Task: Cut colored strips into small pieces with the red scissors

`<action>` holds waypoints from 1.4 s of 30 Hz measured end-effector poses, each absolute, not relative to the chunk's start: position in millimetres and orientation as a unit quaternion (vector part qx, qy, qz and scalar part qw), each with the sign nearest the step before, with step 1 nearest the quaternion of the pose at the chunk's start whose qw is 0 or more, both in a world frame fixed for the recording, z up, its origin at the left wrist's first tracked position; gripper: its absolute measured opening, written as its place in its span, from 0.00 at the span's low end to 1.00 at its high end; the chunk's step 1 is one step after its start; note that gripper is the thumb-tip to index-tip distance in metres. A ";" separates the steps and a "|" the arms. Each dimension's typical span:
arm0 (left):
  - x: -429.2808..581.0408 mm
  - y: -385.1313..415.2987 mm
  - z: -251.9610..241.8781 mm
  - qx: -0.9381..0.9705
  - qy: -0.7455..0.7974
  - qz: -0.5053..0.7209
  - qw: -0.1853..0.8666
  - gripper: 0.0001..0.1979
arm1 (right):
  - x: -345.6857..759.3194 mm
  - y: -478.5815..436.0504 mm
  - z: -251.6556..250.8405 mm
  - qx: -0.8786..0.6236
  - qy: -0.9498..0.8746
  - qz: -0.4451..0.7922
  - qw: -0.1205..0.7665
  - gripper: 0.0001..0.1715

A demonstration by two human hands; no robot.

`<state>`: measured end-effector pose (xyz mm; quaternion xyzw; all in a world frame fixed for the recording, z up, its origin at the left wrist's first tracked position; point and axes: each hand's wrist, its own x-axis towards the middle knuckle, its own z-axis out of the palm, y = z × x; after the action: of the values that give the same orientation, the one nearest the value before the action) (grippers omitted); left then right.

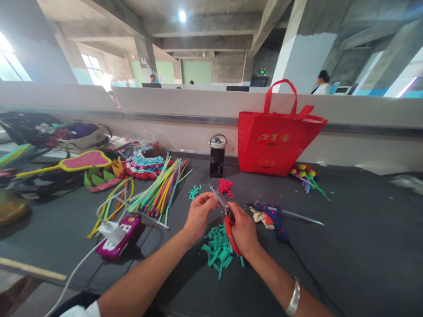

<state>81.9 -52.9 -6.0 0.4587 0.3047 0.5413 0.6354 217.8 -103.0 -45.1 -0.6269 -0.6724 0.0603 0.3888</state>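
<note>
My right hand (243,229) grips a pair of scissors (230,226) with red handles, their blades pointing up and to the left. Close by the blades, my left hand (201,212) is closed in a pinch; whatever sits between its fingertips is too small to make out. Below both hands lies a loose pile of green cut strips (220,248). Beyond the fingertips are a small heap of red pieces (225,186) and a few smaller green bits (194,192).
A hot glue gun (276,218) with its cord lies at the right. Behind stand a black bottle (217,158) and a red tote bag (274,145). At the left are colourful pipe cleaners (161,187), a purple power strip (120,237) and a pink-and-yellow fan-shaped item (86,160).
</note>
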 end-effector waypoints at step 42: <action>79.6 -44.7 -18.6 0.593 0.346 0.401 0.607 0.05 | 228.5 -98.5 -29.6 -0.527 -0.549 0.217 0.612 0.17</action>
<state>79.6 -44.7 -18.6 0.5928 0.3456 0.4014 0.6066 228.5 -98.5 -29.6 -0.5268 -0.5489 0.2170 0.6116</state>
